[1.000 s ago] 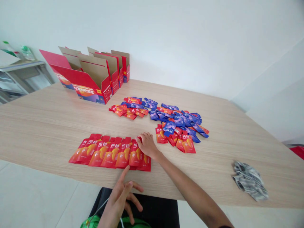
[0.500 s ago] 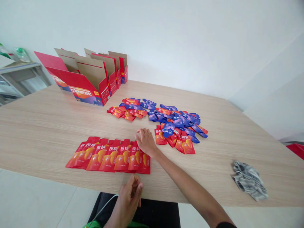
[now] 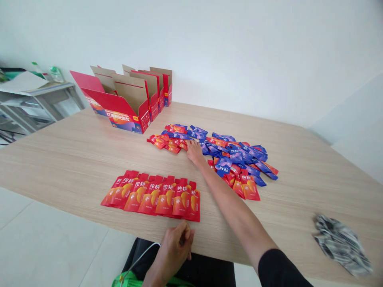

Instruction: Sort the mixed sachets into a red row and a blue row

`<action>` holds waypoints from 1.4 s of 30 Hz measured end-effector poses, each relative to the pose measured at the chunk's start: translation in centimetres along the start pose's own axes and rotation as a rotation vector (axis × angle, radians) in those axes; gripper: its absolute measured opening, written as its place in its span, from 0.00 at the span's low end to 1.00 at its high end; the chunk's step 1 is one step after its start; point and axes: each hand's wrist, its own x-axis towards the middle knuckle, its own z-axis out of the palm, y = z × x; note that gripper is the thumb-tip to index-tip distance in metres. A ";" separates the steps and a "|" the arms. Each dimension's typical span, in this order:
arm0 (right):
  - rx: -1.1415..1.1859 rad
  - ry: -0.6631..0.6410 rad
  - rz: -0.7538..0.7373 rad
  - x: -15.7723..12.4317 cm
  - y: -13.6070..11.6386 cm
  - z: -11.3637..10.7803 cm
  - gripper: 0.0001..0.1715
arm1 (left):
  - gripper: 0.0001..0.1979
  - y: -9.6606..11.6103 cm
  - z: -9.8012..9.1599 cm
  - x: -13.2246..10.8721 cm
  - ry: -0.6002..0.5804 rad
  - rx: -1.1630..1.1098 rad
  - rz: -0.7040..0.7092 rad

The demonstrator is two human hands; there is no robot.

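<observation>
My right hand [image 3: 194, 151] reaches far across the wooden table [image 3: 60, 159] and rests on the loose pile of red and blue sachets [image 3: 236, 157], its fingers on a red one at the pile's left side. A neat overlapping row of red sachets [image 3: 154, 195] lies near the front edge. My left hand [image 3: 176, 249] hangs at the table's front edge just below that row, fingers curled with nothing visible in them.
Several open red cardboard boxes [image 3: 125, 103] stand at the back left by the white wall. A crumpled grey patterned cloth [image 3: 342, 243] lies at the front right. A metal shelf [image 3: 32, 103] stands left of the table.
My right hand left the right end of the red row and stretched forward to the loose pile. My left hand curled its fingers and settled at the table edge.
</observation>
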 end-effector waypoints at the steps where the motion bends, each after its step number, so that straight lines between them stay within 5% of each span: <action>1: -0.002 0.002 -0.002 0.0 -0.1 0.1 0.30 | 0.20 0.0 -0.1 0.0 -0.003 -0.001 0.000; 11: -0.080 0.081 -0.036 -1.2 1.7 -0.4 0.25 | 0.21 -0.2 -0.2 0.1 0.009 -0.034 -0.011; 20: 0.010 0.285 -0.095 -4.5 2.7 -2.9 0.19 | 0.25 0.0 -0.2 0.4 -0.006 -0.220 -0.084; 28: 0.019 0.538 -0.307 -14.0 2.1 -5.0 0.17 | 0.27 3.1 -0.5 3.8 0.269 -0.550 0.100; 35: 0.084 0.661 -0.516 -24.1 -0.7 -5.1 0.14 | 0.31 3.3 1.4 6.8 0.409 -0.741 0.033; 40: 0.243 0.693 -0.744 -26.1 -1.0 -5.2 0.08 | 0.24 2.8 1.6 6.2 0.429 -0.612 0.019; 42: 0.439 0.687 -0.692 -25.5 -0.3 -5.7 0.14 | 0.24 3.3 1.5 5.5 0.344 -0.515 0.029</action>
